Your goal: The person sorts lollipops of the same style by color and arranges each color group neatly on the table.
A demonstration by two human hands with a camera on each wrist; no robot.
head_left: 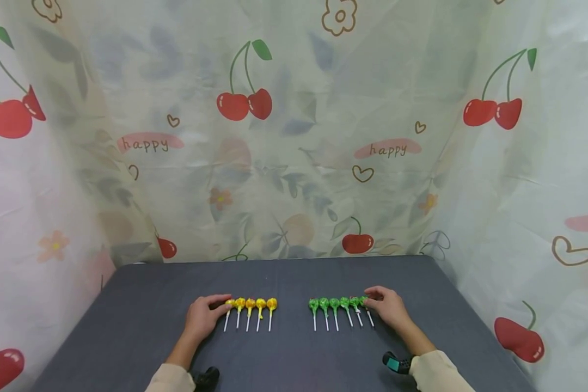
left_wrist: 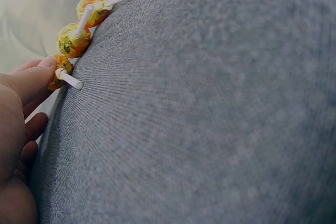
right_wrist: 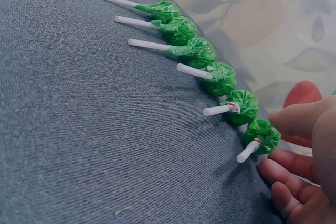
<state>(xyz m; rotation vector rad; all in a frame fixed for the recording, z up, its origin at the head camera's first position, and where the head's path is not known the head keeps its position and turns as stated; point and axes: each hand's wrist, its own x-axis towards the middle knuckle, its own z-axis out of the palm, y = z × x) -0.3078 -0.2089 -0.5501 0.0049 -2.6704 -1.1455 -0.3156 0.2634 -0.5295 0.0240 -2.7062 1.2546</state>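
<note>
Several lollipops in yellow wrappers (head_left: pixel 250 304) lie in a row left of centre, white sticks toward me. My left hand (head_left: pixel 203 316) pinches the head of the leftmost yellow lollipop (left_wrist: pixel 64 65) between thumb and finger. To the right, a second row holds several lollipops in green wrappers (head_left: pixel 334 304), heads side by side and sticks also toward me. At that row's right end, my right hand (head_left: pixel 389 309) has thumb and fingers round the head of the outermost green lollipop (right_wrist: pixel 262 136). Part of each held head is hidden by fingers in the head view.
A dark grey cloth-covered table (head_left: pixel 294 359) carries both rows, with a gap between them. Printed curtains (head_left: pixel 294 163) with cherries stand behind the table and at both sides. A black band with a teal patch (head_left: pixel 397 363) is at the right wrist.
</note>
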